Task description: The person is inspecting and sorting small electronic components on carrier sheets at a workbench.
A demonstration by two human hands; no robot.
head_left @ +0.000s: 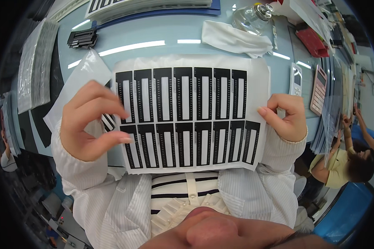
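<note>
Since the bench (174, 31) is the biggest thing around, start there: pale, glossy top, stretching out beyond both grips. Next down is the printed sheet (190, 117), white with two rows of black label shapes, sitting right between the left grip (125, 126) and the right grip (262, 111).

Past the left grip, off to its outer side, there's a wrapped stack (37, 66). As for the grips themselves: left is wide, thumb and forefinger well apart over the sheet's left edge, a bit blurry, can't tell if it's touching. Right is curled narrow at the right edge; can't say for sure it's pinching paper.

I'd call this step handling the sheet by its sides. My guess is the next move needs the left to narrow gently on that edge, right steadying, so the paper doesn't crease.

Smaller stuff: white cloth (234, 39) beyond the right grip, then a pink calculator (318, 89) outward of it.
</note>
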